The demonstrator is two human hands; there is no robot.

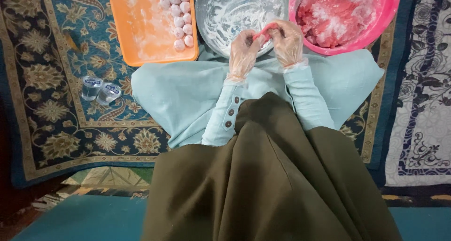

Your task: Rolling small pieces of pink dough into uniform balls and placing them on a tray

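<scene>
Pinching pink dough [264,32], left hand [244,53], right hand [287,42]

At the top of the frame we found the orange tray [141,39], the floured metal bowl [225,15] and the pink bowl [390,20] crowding side by side. Two small plastic cups [99,89] stood at left; the carpet [42,104] around them lay open.
</scene>
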